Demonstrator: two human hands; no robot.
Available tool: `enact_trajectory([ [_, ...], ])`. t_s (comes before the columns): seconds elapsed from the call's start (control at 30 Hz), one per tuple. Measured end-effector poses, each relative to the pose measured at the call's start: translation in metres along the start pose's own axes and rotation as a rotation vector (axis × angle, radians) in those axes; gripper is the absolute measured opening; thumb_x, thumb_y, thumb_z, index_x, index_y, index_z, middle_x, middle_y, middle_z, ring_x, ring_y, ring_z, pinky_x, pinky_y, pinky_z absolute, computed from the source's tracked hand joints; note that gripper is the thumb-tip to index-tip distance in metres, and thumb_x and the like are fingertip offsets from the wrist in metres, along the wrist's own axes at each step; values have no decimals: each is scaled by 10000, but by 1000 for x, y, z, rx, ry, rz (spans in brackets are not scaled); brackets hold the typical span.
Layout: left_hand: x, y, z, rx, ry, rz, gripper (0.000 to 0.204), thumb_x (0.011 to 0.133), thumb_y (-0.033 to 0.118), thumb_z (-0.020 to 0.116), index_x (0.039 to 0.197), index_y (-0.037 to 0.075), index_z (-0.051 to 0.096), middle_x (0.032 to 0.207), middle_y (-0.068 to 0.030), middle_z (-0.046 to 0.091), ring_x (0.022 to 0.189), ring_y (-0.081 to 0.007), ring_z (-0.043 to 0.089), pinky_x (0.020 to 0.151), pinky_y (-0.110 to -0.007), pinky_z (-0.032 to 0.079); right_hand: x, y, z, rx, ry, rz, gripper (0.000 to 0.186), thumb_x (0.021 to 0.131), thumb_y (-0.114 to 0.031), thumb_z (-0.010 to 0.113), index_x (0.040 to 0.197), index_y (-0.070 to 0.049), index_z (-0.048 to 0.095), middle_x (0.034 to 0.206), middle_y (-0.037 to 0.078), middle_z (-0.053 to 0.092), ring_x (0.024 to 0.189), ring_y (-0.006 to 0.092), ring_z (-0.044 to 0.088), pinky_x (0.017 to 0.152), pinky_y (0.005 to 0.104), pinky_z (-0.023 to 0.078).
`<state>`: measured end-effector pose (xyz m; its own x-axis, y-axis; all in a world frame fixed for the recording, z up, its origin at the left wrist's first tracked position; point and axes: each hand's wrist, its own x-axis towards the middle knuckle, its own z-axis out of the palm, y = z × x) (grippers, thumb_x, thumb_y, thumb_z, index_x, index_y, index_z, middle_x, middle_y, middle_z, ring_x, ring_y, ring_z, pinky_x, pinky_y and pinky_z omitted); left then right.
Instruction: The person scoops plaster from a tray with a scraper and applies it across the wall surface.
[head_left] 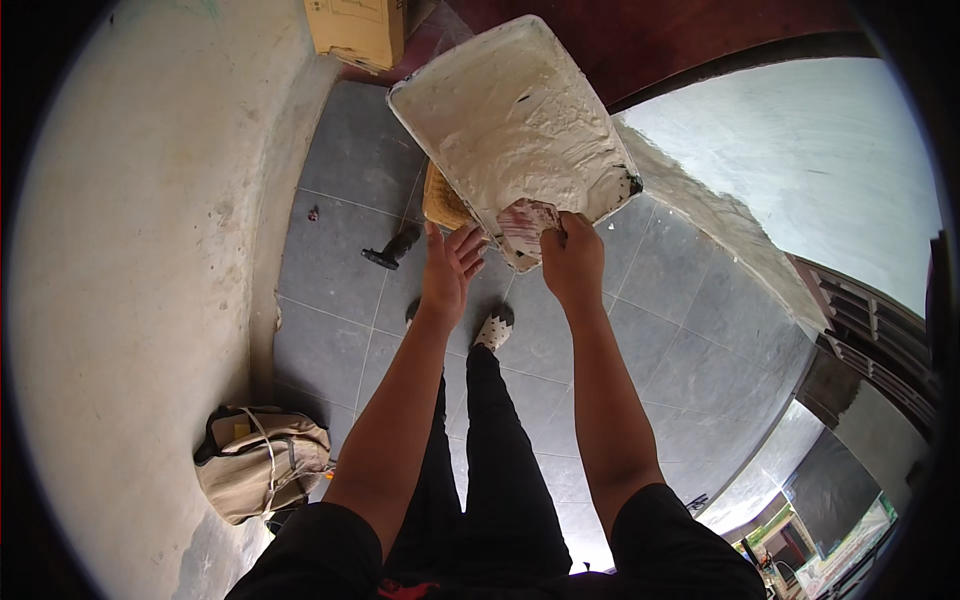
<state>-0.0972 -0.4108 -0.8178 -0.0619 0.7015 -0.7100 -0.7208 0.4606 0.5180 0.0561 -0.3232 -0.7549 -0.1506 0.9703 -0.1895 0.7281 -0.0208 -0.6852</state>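
A white rectangular tray (510, 110) is spread with thick off-white paste that looks like putty or plaster. Over its near corner my right hand (573, 255) grips a flat scraper (527, 228), whose wide blade is smeared white and reddish and lies against the paste. My left hand (450, 265) is empty, its fingers apart, just off the tray's near left edge; I cannot tell if the fingertips touch it. Partly hidden beneath the tray is a yellowish-brown block-like thing (443, 200). A black object with a flat end (392, 248) lies on the floor left of my left hand.
Grey tiles (340, 240) cover the floor around my feet. A bare plastered wall (150, 230) runs along the left, with a tan bag (265, 460) against it. A cardboard box (355, 30) stands at the far left. On the right are a pale wall (800, 150) and louvred frames (870, 320).
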Motion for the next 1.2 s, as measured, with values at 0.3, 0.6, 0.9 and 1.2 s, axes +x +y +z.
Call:
enact_trajectory([
  [0.3, -6, 0, 8, -8, 39, 23, 951, 930, 763, 165, 1477, 11, 363, 1490, -179, 420, 1370, -335, 387, 1123, -462, 276, 9, 12, -9, -23, -20, 147, 132, 785, -91, 565, 806, 39, 575, 888, 229, 590, 852, 412, 587, 767, 496, 478],
  [0.6, -10, 3, 13, 28, 49, 20, 951, 930, 763, 159, 1488, 14, 340, 1513, -175, 388, 1392, -319, 359, 1123, -471, 263, 11, 24, -24, 39, 106, 260, 176, 791, -119, 547, 768, 56, 556, 782, 251, 588, 750, 418, 588, 687, 473, 448],
  [0.9, -13, -4, 16, -9, 27, 33, 940, 933, 760, 170, 1496, 23, 328, 1529, -148, 375, 1410, -295, 330, 1123, -465, 253, 4, 51, 18, 94, 16, 280, 200, 801, -156, 544, 812, 40, 588, 810, 263, 615, 779, 445, 601, 708, 487, 460],
  [1.2, -14, -6, 18, 32, 29, 42, 953, 922, 774, 164, 1500, 35, 329, 1531, -141, 373, 1426, -277, 317, 1130, -468, 240, 11, 34, 23, 83, -45, 152, 182, 826, -136, 540, 840, 41, 579, 839, 269, 610, 808, 457, 592, 719, 484, 460],
])
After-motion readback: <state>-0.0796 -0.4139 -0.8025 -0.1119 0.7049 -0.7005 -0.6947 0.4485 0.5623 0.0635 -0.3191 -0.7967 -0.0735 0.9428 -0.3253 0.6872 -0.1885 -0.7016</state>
